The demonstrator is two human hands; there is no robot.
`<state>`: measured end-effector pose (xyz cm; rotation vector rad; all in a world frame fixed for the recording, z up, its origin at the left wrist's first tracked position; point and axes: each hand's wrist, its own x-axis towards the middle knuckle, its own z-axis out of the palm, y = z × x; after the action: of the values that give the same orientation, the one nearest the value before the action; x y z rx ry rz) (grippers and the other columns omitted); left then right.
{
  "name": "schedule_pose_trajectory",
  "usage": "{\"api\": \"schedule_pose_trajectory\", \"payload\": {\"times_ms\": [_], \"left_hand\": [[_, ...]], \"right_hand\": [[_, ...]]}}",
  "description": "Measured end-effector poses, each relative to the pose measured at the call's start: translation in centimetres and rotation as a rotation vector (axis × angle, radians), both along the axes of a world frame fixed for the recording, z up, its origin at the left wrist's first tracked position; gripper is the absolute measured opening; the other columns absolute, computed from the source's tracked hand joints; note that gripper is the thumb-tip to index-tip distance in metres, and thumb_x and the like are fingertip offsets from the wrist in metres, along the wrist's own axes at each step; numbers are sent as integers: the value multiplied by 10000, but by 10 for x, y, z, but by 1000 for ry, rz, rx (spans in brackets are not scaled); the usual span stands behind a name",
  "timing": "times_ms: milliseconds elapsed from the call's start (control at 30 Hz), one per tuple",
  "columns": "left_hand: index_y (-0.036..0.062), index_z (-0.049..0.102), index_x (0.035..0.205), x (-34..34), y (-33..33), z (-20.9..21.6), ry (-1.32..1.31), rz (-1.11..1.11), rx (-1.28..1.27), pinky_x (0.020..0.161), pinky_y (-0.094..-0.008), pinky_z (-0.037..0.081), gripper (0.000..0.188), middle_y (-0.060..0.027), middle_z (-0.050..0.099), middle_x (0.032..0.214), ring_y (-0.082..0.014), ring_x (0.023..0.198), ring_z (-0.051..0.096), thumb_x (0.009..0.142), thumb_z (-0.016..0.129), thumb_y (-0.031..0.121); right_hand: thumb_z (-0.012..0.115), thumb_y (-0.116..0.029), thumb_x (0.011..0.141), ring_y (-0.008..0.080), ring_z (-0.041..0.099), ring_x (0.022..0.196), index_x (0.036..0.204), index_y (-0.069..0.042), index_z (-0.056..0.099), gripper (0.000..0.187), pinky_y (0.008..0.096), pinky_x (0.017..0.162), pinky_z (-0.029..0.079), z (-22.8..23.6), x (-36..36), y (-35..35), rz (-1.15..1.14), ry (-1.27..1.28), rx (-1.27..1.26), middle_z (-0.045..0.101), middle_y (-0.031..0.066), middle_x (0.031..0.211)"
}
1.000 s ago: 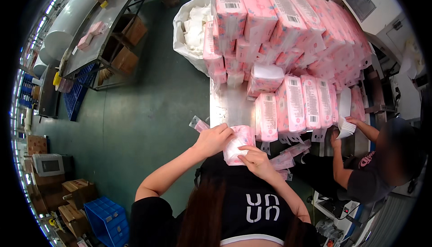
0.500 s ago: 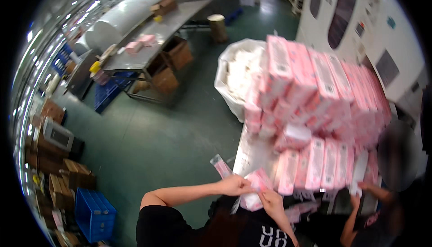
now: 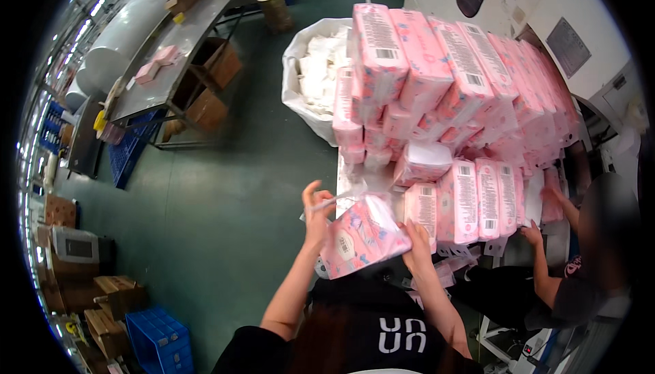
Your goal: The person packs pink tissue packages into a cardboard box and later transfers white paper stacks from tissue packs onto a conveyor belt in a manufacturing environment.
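In front of me is a pink flowered tissue pack (image 3: 355, 241), tilted, with a whitish face (image 3: 384, 216) at its far right side. My right hand (image 3: 417, 246) grips the pack's right end, the thumb on top. At its left edge, my left hand (image 3: 315, 218) has a narrow translucent strip of plastic film (image 3: 334, 198) caught between its fingers, the index finger raised. Just past the right hand, several similar packs (image 3: 456, 200) stand in a row on the white table (image 3: 346, 169). One pack with a white top (image 3: 424, 162) lies behind them.
Beyond the row rises a large stack of pink packs (image 3: 437, 67), beside a white sack (image 3: 292, 77) of white scraps. A co-worker's hands (image 3: 535, 232) are at the row's right end. Farther left are a steel table (image 3: 205, 16) and a blue crate (image 3: 160, 340).
My hands have moved apart, and the pack has been turned so its flowered side shows. The left hand has risen along the pack's left edge. My view has shifted right and down.
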<state>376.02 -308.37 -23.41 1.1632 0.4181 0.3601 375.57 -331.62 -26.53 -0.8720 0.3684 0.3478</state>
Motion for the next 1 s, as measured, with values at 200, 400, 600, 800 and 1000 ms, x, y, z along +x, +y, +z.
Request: {"api": "schedule_pose_trajectory", "payload": {"times_ms": [200,400,600,800,1000], "left_hand": [[133,125,1531,-74,52,-129,282,-1087,1199,963,-459,475,1154,-270,417,1341,-421,1184,521,659,826,419],[172,296,1492,-51,13,-196,401,-776,1365,737,-437,532,858,-220,509,1177,-399,966,593,763,747,198],[103,417,1358,-73,-35,-258,671,-209,-102,891,-355,486,644,-72,557,1186,-216,1058,566,839,747,294],[125,607,1025,-84,-80,-253,813,-411,-656,746,-248,497,272,6,615,864,-114,748,602,957,581,388],[77,559,779,-94,-80,-157,631,-676,82,539,-240,318,383,46,458,654,-53,596,405,1022,450,352]], "right_hand": [[630,-216,930,239,613,920,1055,-31,556,235,387,850,528,-172,99,41,-20,317,136,611,99,973],[522,-481,944,230,546,1153,1275,-30,534,560,385,975,432,-230,132,40,-225,491,-207,596,101,1231],[618,-435,882,230,481,1222,1347,-36,460,633,382,1001,383,-201,41,23,381,345,-412,547,80,1299],[746,-203,789,256,623,1007,1139,21,605,439,356,823,497,-208,-4,17,572,512,-196,647,113,1109],[832,27,640,251,655,785,997,87,615,422,382,663,531,-245,3,40,156,643,-219,657,146,922]]}}
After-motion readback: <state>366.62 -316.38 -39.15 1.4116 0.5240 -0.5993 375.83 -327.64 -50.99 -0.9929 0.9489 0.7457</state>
